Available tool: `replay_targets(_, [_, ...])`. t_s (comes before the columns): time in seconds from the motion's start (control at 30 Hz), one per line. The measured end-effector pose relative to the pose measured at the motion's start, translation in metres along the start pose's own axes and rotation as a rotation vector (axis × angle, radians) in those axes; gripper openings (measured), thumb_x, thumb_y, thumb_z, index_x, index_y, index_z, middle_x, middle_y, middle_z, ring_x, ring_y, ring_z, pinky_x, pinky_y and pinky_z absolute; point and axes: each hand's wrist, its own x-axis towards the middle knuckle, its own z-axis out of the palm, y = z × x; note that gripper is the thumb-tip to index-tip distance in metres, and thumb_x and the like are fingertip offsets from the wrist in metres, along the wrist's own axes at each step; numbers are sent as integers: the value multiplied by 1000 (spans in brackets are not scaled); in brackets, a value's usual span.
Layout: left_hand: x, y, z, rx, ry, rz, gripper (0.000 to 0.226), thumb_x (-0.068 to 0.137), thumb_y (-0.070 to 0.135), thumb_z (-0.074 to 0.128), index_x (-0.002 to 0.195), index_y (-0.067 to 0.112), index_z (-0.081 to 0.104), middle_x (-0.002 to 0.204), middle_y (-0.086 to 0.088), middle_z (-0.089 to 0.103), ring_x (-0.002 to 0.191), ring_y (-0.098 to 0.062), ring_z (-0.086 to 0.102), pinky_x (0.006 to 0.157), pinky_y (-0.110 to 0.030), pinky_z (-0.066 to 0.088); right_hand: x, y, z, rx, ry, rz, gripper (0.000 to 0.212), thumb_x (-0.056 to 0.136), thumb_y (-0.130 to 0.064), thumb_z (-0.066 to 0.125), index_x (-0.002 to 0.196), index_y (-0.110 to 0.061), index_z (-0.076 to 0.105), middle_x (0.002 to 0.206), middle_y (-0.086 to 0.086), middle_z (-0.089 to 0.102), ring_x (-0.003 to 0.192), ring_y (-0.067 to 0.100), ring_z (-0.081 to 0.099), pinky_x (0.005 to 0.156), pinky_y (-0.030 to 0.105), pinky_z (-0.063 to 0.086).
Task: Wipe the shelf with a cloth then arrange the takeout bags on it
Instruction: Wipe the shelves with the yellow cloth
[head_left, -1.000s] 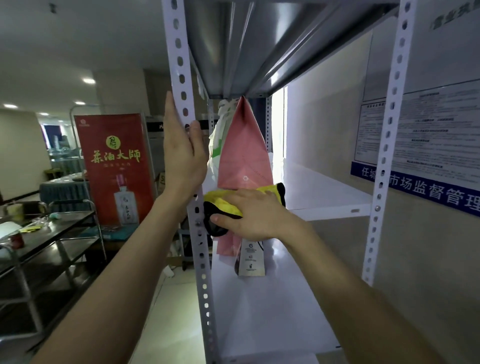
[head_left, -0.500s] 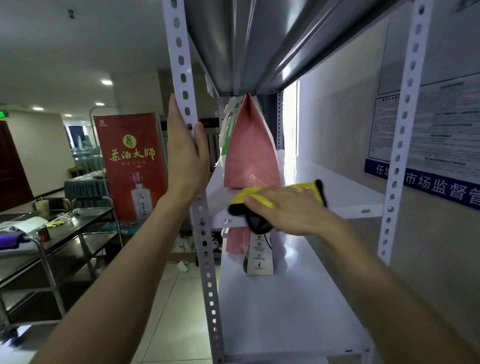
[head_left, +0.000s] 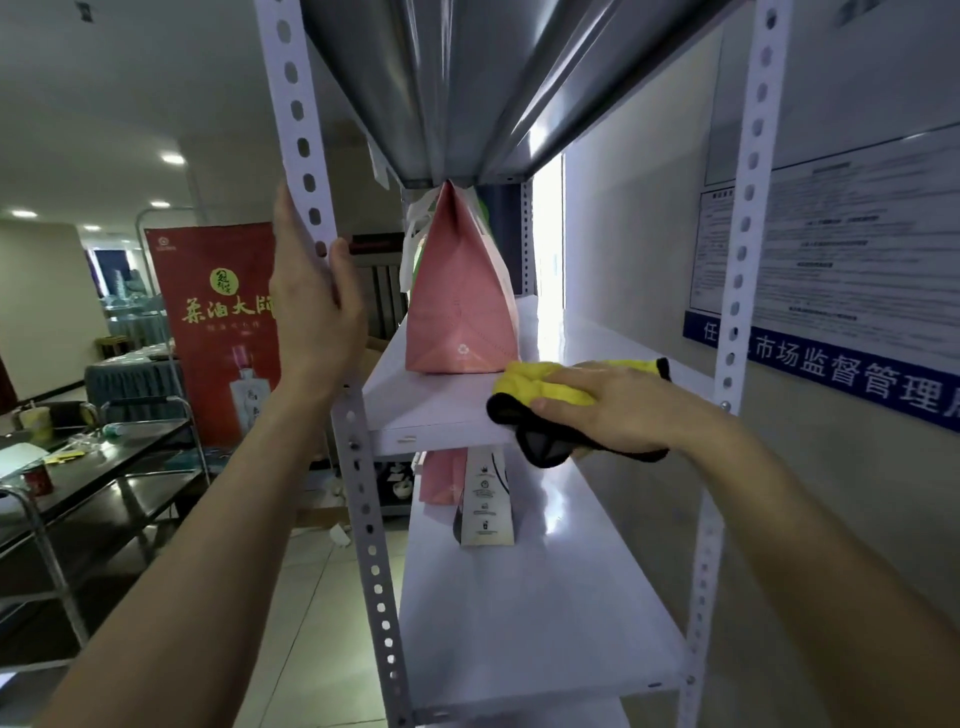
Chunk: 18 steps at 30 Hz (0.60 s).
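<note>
My right hand (head_left: 613, 410) presses a yellow and black cloth (head_left: 540, 387) flat on the near edge of the white middle shelf (head_left: 431, 410). A pink paper takeout bag (head_left: 457, 301) stands upright on that shelf just behind the cloth, with white and green bags partly hidden behind it. My left hand (head_left: 311, 301) grips the perforated front-left upright (head_left: 298, 130) of the rack. On the lower shelf (head_left: 519, 613) stand another pink bag (head_left: 441, 478) and a small white and black bag (head_left: 485, 506).
The steel underside of the top shelf (head_left: 457, 78) hangs close overhead. A wall with notice boards (head_left: 841, 249) runs along the right. To the left are a red banner (head_left: 223, 322) and a dark metal trolley (head_left: 93, 483) with cups and clutter.
My right hand has slid the cloth rightward and up onto the middle shelf's edge. The view rose, so the pink bag now shows standing on the shelf. My left hand stays on the upright.
</note>
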Motion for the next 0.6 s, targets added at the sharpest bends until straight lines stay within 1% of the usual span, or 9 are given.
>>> replay_targets(0.07, [-1, -1, 2, 0, 11, -1, 66, 115, 29, 43, 172, 13, 13, 135, -2, 67, 61, -12, 55, 64, -37, 58, -6, 18, -13, 4, -34, 78, 73, 88, -93, 32, 153, -61, 38, 165, -17, 42, 153, 18, 36, 123, 40, 26])
replay_targets(0.13, [0, -5, 2, 16, 19, 2, 67, 116, 33, 43, 172, 12, 13, 142, -6, 65, 69, -12, 61, 73, -43, 62, -4, 20, -22, 56, -74, 135, 71, 83, -96, 37, 148, -66, 42, 157, -22, 50, 146, 15, 47, 121, 39, 32])
replay_targets(0.2, [1, -8, 2, 22, 19, 22, 67, 116, 36, 43, 172, 12, 15, 149, -11, 62, 84, -16, 69, 83, -47, 62, 2, 17, -29, 159, -132, 182, 60, 85, -91, 46, 139, -64, 53, 128, -23, 70, 113, 7, 71, 107, 33, 48])
replay_targets(0.27, [1, -9, 3, 29, 41, 39, 66, 116, 35, 44, 171, 11, 17, 154, -1, 59, 110, -12, 71, 98, -45, 61, 15, 15, -35, 222, -180, 235, 44, 96, -75, 53, 121, -44, 71, 96, -13, 77, 74, 7, 76, 76, 26, 57])
replay_targets(0.3, [1, -9, 4, 38, 54, 40, 66, 116, 35, 45, 171, 10, 17, 154, 9, 58, 117, -6, 68, 102, -40, 60, 25, 16, -36, 229, -184, 266, 43, 100, -67, 54, 115, -33, 76, 90, -7, 78, 68, 11, 75, 67, 25, 56])
replay_targets(0.43, [1, -12, 5, 58, 77, 45, 65, 116, 34, 44, 171, 12, 17, 156, 20, 52, 127, -1, 63, 107, -36, 57, 72, 21, -34, 15, -189, 337, 45, 103, -58, 51, 104, -22, 77, 100, 4, 70, 82, 23, 64, 71, 35, 48])
replay_targets(0.5, [0, -14, 7, 60, 77, 78, 60, 116, 32, 43, 169, 18, 17, 134, 50, 50, 99, 3, 66, 93, -25, 59, 103, 26, -31, -15, -204, 369, 40, 105, -47, 53, 90, -15, 70, 97, 9, 65, 76, 24, 58, 66, 35, 44])
replay_targets(0.53, [-1, -14, 7, 60, 77, 85, 60, 116, 32, 43, 168, 19, 16, 126, 55, 48, 88, 0, 66, 87, -23, 59, 119, 29, -30, -49, -204, 374, 38, 106, -44, 51, 93, -13, 68, 102, 12, 65, 78, 26, 59, 69, 35, 46])
replay_targets(0.6, [-1, -17, 7, 64, 78, 103, 58, 117, 31, 42, 168, 17, 19, 133, 47, 51, 97, 1, 66, 92, -27, 60, 146, 38, -29, -120, -191, 385, 38, 106, -42, 47, 111, -10, 68, 117, 14, 65, 95, 30, 64, 90, 39, 53])
